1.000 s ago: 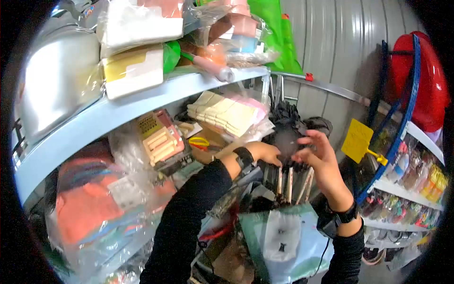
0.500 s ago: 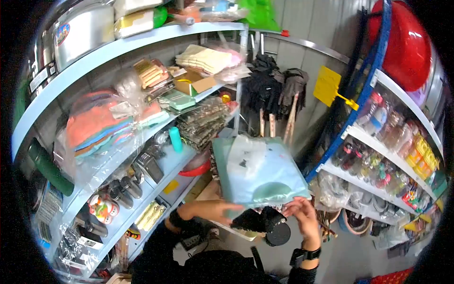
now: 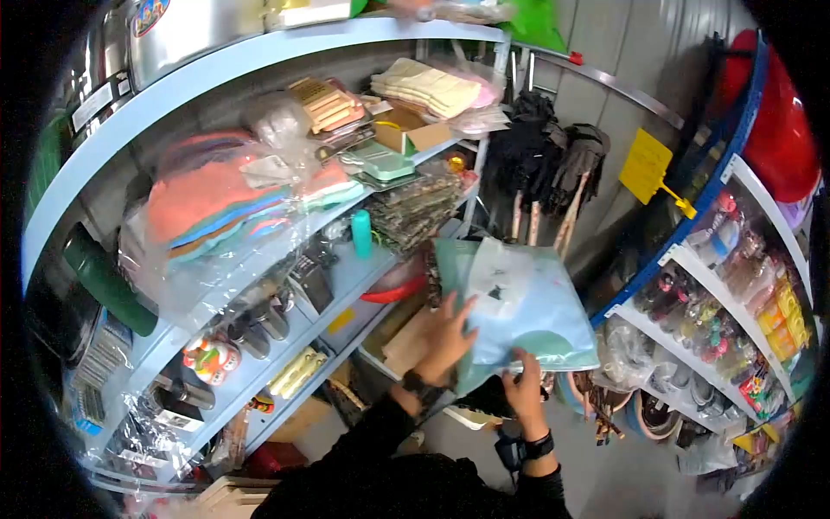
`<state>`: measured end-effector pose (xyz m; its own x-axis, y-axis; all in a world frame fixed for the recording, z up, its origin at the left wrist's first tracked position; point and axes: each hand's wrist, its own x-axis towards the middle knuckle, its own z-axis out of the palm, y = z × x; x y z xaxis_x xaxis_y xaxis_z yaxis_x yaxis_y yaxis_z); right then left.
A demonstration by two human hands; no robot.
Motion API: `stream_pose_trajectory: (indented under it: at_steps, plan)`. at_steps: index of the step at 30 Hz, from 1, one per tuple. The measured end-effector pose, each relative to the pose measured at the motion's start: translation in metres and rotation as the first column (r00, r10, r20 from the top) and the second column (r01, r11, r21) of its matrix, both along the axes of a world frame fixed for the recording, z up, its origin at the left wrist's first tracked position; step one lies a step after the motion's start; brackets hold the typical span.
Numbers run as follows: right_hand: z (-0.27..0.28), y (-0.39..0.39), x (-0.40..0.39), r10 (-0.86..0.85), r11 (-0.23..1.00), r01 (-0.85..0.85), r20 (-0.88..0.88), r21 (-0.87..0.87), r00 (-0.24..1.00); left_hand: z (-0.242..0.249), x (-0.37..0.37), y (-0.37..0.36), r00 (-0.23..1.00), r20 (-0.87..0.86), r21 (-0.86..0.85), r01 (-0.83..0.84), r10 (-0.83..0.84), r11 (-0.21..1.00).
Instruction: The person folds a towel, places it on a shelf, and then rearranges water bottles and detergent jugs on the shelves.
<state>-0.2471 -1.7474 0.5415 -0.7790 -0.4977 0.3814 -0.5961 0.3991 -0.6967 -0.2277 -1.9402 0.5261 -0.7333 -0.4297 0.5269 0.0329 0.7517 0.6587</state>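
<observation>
A flat light-blue and green package (image 3: 549, 298) in clear plastic, with a whitish patch on top, lies tilted in front of me at about mid-shelf height. It rests over a stack with a patterned side, mostly hidden below it. My left hand (image 3: 448, 339) is at the package's left edge, fingers spread, slightly blurred. My right hand (image 3: 524, 389) pinches the package's near edge, its thumb and fingers curled there. Each wrist wears a dark band.
A blue shelf rack (image 3: 346, 281) on the left carries bagged coloured cloths (image 3: 216, 199), flasks and a teal cylinder (image 3: 361, 233). Dark mops (image 3: 527, 143) stand in the corner. Another rack (image 3: 718, 285) on the right holds bottles and small goods. A yellow tag (image 3: 645, 166) hangs from it.
My left hand has moved up along the package's left side, its fingers spreading. My right hand has shifted left along the near edge. The whole view has turned slightly left.
</observation>
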Motion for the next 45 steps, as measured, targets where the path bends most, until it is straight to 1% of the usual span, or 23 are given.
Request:
stream_pose_trajectory:
  at_steps: [1,3,5,6,7,11,12,16,17,19,23,25,27,29,31,32,35,37,40,42,43,44,45]
  plan:
    - [0.01,-0.011,-0.012,0.044,0.996,-0.03,-0.186,0.08,0.982,0.009,-0.008,-0.004,1.0,0.009,-0.067,0.022,-0.021,0.998]
    - [0.023,-0.031,-0.031,0.073,0.983,-0.037,-0.199,0.18,0.977,0.015,-0.017,-0.007,0.987,0.157,-0.188,0.048,-0.018,0.981]
    - [0.024,-0.051,-0.054,0.015,0.959,0.087,-0.356,0.27,0.934,-0.009,-0.03,-0.018,0.975,0.181,-0.2,0.168,-0.132,0.965]
    - [0.023,-0.059,-0.064,0.012,0.948,0.113,-0.388,0.298,0.922,-0.013,-0.029,-0.019,0.962,0.261,-0.266,0.157,-0.085,0.951]
    - [0.022,-0.068,-0.072,0.006,0.936,0.143,-0.42,0.322,0.907,-0.023,-0.028,-0.021,0.979,0.148,-0.178,0.165,-0.14,0.97]
    - [-0.021,-0.082,-0.094,-0.021,0.845,0.179,-0.304,0.504,0.952,-0.021,-0.005,-0.02,0.935,0.18,0.146,0.282,-0.306,0.948]
    - [-0.025,-0.079,-0.096,-0.025,0.864,0.194,-0.346,0.464,0.938,-0.031,-0.002,-0.016,0.941,0.091,0.152,0.31,-0.326,0.938]
    - [-0.038,-0.05,-0.094,-0.296,0.852,0.409,-0.345,0.326,0.891,-0.048,0.007,-0.007,0.875,0.018,0.301,0.457,-0.484,0.837]
    - [-0.042,-0.042,-0.095,-0.305,0.861,0.415,-0.355,0.294,0.884,-0.036,0.013,-0.009,0.876,-0.003,0.247,0.467,-0.481,0.849]
    - [-0.049,-0.03,-0.096,-0.332,0.872,0.436,-0.386,0.223,0.861,-0.021,0.02,-0.013,0.883,-0.071,0.331,0.459,-0.463,0.825]
    - [-0.031,-0.047,-0.076,-0.047,0.929,0.165,-0.336,0.332,0.941,-0.018,0.022,-0.025,0.908,-0.031,0.262,0.411,-0.418,0.873]
    - [0.003,-0.047,-0.055,-0.008,0.96,0.051,-0.155,0.275,0.988,0.008,0.029,-0.013,0.917,0.051,0.265,0.369,-0.396,0.891]
    - [0.006,-0.03,-0.052,0.036,0.993,-0.025,-0.103,0.111,0.994,0.028,0.032,0.003,0.875,0.107,0.268,0.432,-0.473,0.861]
    - [0.008,0.003,-0.046,0.101,0.995,-0.104,0.251,-0.002,0.963,0.029,0.032,0.02,0.819,0.163,0.226,0.512,-0.55,0.829]
    - [0.003,0.048,-0.041,0.107,0.993,-0.114,0.23,0.018,0.967,0.032,0.029,0.044,0.755,0.248,0.235,0.561,-0.607,0.794]
    - [0.002,0.075,-0.039,0.088,0.99,-0.119,0.332,0.072,0.939,0.042,0.027,0.057,0.675,0.373,0.296,0.564,-0.637,0.771]
    - [-0.016,0.168,-0.029,0.062,0.987,-0.127,0.502,0.096,0.863,0.038,0.015,0.103,0.584,0.628,-0.022,0.675,-0.515,0.738]
    - [-0.064,0.242,-0.024,0.032,0.986,-0.091,0.372,0.141,0.928,0.024,0.005,0.136,0.581,0.635,0.042,0.632,-0.509,0.774]
    - [-0.079,0.35,-0.015,-0.186,0.977,0.105,0.51,0.183,0.84,0.028,-0.017,0.202,0.672,0.613,-0.103,0.589,-0.415,0.802]
    - [-0.072,0.41,-0.004,-0.378,0.918,0.363,0.628,0.16,0.68,0.04,-0.041,0.248,0.589,0.629,-0.022,0.666,-0.507,0.746]
    - [-0.075,0.442,-0.001,-0.477,0.876,0.4,0.592,0.268,0.649,0.044,-0.051,0.269,0.543,0.634,0.022,0.699,-0.55,0.715]
    - [-0.076,0.471,0.003,-0.526,0.848,0.442,0.579,0.294,0.623,0.039,-0.06,0.289,0.575,0.556,-0.084,0.757,-0.6,0.648]
    - [-0.076,0.496,0.008,-0.573,0.816,0.479,0.565,0.323,0.594,0.037,-0.073,0.306,0.464,0.662,0.001,0.785,-0.588,0.62]
